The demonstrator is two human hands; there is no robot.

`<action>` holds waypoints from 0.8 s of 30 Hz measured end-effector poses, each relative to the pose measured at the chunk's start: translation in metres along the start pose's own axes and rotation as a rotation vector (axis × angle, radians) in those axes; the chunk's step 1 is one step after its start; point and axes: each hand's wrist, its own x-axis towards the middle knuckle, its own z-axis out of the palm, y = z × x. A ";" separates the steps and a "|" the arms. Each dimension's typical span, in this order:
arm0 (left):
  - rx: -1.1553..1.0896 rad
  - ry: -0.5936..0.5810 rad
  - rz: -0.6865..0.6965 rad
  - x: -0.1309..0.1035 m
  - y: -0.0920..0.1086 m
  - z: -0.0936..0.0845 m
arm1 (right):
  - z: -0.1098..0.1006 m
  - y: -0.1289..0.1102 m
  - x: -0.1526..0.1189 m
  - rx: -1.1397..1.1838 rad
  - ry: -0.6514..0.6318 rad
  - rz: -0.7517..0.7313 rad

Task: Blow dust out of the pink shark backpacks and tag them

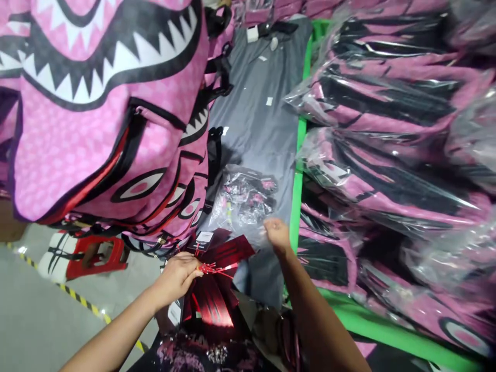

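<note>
My left hand [180,274] is closed round a bunch of red tag strings at the lower middle. Dark red, shiny hang tags [217,305] fan out from the strings, some with white labels. To the right, my right hand [276,232] has its fingers pinched together at the edge of a clear plastic bag [248,199] with small black and pink pieces inside. Whether the fingers grip the plastic is hard to tell. The bag lies on a grey cloth surface [259,124]. Pink backpacks [93,129] with black and white shark teeth stand at the left, close above my left hand.
Plastic-wrapped pink and black bags [387,98] are piled on the right behind a green frame [296,206]. A red and white stool-like object [93,256] stands on the grey floor at the left, near yellow-black tape [83,299].
</note>
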 end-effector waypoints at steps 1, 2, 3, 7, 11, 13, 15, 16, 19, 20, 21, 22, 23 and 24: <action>0.000 0.013 0.006 -0.004 -0.002 0.000 | -0.006 -0.009 0.000 -0.039 0.006 0.011; -0.002 0.026 0.011 -0.009 -0.003 0.001 | -0.012 -0.018 -0.001 -0.099 0.030 0.004; -0.006 0.038 0.012 -0.015 -0.005 0.001 | -0.015 -0.027 -0.005 -0.177 0.069 -0.025; -0.027 0.103 -0.003 -0.045 -0.012 0.004 | 0.001 -0.043 -0.039 -0.481 0.077 -0.368; -0.016 0.196 -0.091 -0.082 -0.021 0.002 | 0.032 -0.025 -0.063 -0.603 -0.213 -0.583; -0.003 0.220 -0.122 -0.098 -0.025 0.000 | 0.034 -0.017 -0.059 -0.618 -0.225 -0.583; 0.013 0.231 -0.121 -0.112 -0.027 -0.002 | 0.023 -0.022 -0.047 -0.595 -0.165 -0.581; 0.023 0.234 -0.111 -0.118 -0.029 -0.003 | 0.014 -0.029 -0.039 -0.580 -0.111 -0.576; 0.049 0.247 -0.048 -0.133 -0.032 -0.008 | -0.024 -0.069 -0.029 -0.517 0.101 -0.556; 0.054 0.250 -0.009 -0.138 -0.034 -0.010 | -0.037 -0.086 -0.034 -0.488 0.160 -0.576; 0.057 0.253 0.037 -0.142 -0.035 -0.012 | -0.048 -0.103 -0.044 -0.463 0.200 -0.614; 0.062 0.259 0.086 -0.146 -0.036 -0.015 | -0.056 -0.121 -0.059 -0.452 0.214 -0.667; 0.072 0.269 0.135 -0.150 -0.036 -0.017 | -0.061 -0.138 -0.080 -0.460 0.201 -0.730; 0.093 0.278 0.182 -0.153 -0.036 -0.019 | -0.062 -0.154 -0.104 -0.489 0.160 -0.796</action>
